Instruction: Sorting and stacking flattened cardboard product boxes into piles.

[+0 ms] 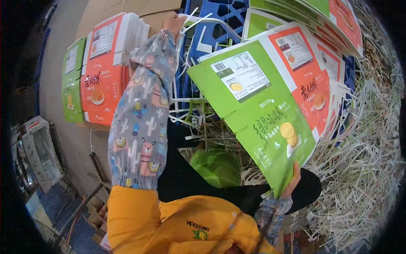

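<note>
My right hand grips the lower edge of a green printed carton sheet, its thumb and fingers closed at the corner. The sheet lies tilted over a stack of orange printed carton sheets. Far forward, my left hand is closed around thin white paper strips, which trail off to the right above a blue plastic pallet. Patterned grey sleeve covers cover both forearms. Most of the left fingers are hard to make out.
Stacked orange cartons and green cartons stand on the left. More sheets are piled at the far right. Shredded paper trim heaps along the right side. A green round container sits between my legs.
</note>
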